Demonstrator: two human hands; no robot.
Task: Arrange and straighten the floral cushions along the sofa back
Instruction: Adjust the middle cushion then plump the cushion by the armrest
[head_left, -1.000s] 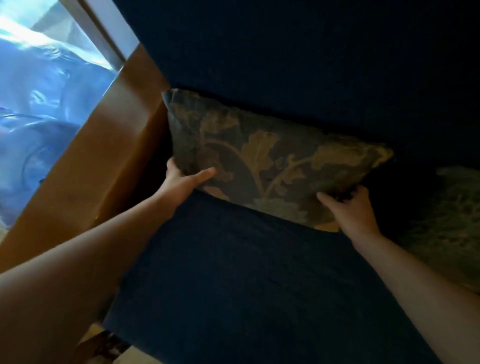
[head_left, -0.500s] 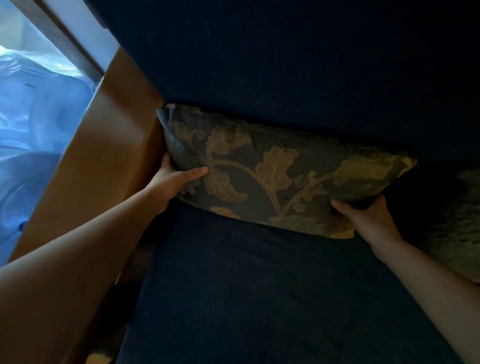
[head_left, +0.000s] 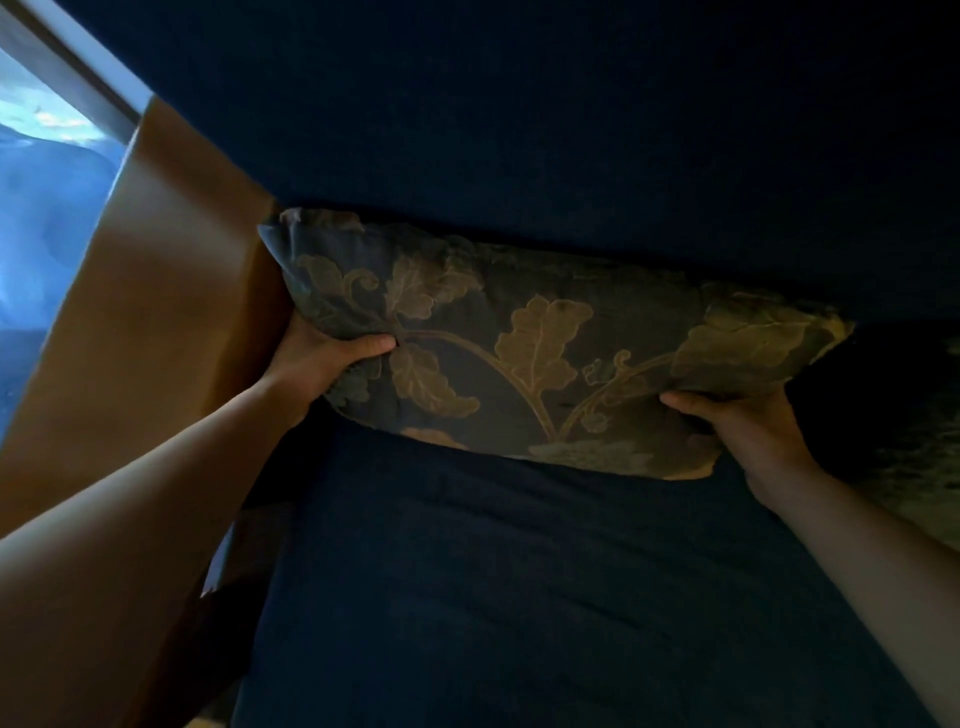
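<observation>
The left hand (head_left: 317, 358) and right hand (head_left: 748, 423) each grip an end of the floral cushion (head_left: 530, 343) between them, against the sofa back (head_left: 519, 130) beyond.

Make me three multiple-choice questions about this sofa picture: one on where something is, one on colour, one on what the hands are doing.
1. The wooden armrest stands at the floral cushion's:
A left end
B right end
C top

2. The sofa back is:
A red
B dark blue
C white

3. The left hand and right hand are:
A both gripping the cushion
B both off it
C only one gripping

Answers: 1 A, the brown panel borders its left end. 2 B, the upholstery is navy. 3 A, each thumb presses into the fabric.
</observation>
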